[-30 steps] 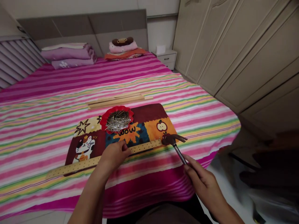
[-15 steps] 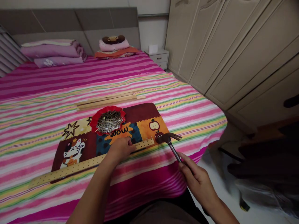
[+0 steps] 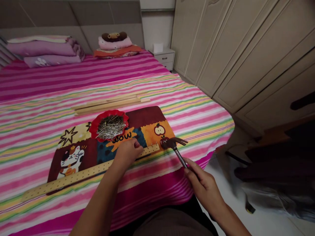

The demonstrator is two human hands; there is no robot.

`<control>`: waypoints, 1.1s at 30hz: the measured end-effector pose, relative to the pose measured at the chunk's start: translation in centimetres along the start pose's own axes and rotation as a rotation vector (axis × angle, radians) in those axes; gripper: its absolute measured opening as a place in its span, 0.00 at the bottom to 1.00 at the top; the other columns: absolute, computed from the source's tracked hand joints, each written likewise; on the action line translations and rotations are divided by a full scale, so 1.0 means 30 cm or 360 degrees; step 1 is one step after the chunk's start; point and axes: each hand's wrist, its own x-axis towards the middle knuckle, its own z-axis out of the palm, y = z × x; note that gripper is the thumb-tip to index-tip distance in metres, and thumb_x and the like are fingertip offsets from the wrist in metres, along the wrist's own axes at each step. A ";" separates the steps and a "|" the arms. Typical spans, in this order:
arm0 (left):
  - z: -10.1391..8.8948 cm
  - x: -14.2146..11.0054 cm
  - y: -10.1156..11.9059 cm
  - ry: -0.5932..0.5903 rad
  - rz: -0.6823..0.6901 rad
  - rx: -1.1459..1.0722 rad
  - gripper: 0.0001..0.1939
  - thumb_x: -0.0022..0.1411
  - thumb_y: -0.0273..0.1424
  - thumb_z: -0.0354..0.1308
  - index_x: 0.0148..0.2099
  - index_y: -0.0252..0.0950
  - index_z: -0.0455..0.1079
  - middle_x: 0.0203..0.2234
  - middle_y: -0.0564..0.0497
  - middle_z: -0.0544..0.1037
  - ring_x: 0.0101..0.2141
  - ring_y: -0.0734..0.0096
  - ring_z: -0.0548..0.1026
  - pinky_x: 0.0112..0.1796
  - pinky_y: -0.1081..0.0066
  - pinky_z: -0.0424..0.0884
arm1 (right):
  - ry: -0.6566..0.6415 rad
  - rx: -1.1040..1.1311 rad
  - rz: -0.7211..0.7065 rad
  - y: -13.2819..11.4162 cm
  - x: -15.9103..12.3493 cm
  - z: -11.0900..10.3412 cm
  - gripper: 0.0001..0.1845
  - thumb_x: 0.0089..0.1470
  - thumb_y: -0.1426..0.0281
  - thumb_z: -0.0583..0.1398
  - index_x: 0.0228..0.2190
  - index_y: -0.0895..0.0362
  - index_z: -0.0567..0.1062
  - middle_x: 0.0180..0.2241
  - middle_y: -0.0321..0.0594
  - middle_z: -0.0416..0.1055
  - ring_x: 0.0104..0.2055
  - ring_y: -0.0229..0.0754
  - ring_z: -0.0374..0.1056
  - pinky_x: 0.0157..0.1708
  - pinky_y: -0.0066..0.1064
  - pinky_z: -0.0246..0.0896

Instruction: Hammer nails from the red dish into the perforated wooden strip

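Observation:
A long wooden strip studded with a row of nails lies along the near edge of a cartoon-printed mat on the striped bed. My left hand presses down on the strip near its right part, fingers curled, perhaps pinching a nail that I cannot make out. My right hand grips the handle of a small claw hammer, whose head hovers just past the strip's right end. A red dish heaped with nails sits on the mat behind my left hand.
Several bare wooden strips lie on the bedspread beyond the mat. Folded blankets and a pillow pile rest at the headboard. A nightstand and wardrobe doors stand to the right. Dark items lie on the floor.
The view has swung right, shifting everything leftward in the picture. My left hand slid a little right along the strip. The hammer stays by the strip's right end.

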 end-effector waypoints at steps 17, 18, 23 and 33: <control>0.177 -0.051 -0.082 0.0566 0.0400 -0.0559 0.07 0.57 0.35 0.54 0.31 0.38 0.70 0.26 0.53 0.73 0.30 0.73 0.69 0.36 0.74 0.65 | 0.0008 0.0002 -0.0027 -0.013 0.000 0.007 0.20 0.55 0.66 0.55 0.48 0.58 0.73 0.43 0.43 0.77 0.42 0.44 0.75 0.44 0.32 0.69; 0.179 -0.053 -0.084 0.0570 0.0404 -0.0560 0.07 0.57 0.35 0.54 0.31 0.38 0.70 0.27 0.53 0.73 0.30 0.73 0.69 0.36 0.74 0.65 | 0.0004 0.0002 -0.0033 -0.015 0.000 0.008 0.20 0.56 0.66 0.55 0.48 0.59 0.73 0.43 0.43 0.77 0.41 0.43 0.75 0.43 0.31 0.70; 0.194 -0.059 -0.090 0.0608 0.0353 -0.0623 0.08 0.57 0.36 0.54 0.31 0.38 0.70 0.27 0.52 0.73 0.32 0.72 0.69 0.37 0.72 0.65 | -0.0034 0.0015 -0.0087 -0.047 0.007 0.019 0.19 0.57 0.67 0.54 0.49 0.58 0.72 0.37 0.39 0.79 0.34 0.40 0.75 0.35 0.26 0.71; 0.217 -0.052 -0.114 0.0733 0.0472 -0.0560 0.08 0.58 0.35 0.55 0.30 0.38 0.71 0.26 0.52 0.74 0.32 0.72 0.70 0.37 0.72 0.64 | -0.0227 -0.0101 -0.0484 -0.107 0.066 0.097 0.21 0.60 0.73 0.51 0.54 0.55 0.66 0.47 0.43 0.74 0.47 0.43 0.71 0.46 0.32 0.68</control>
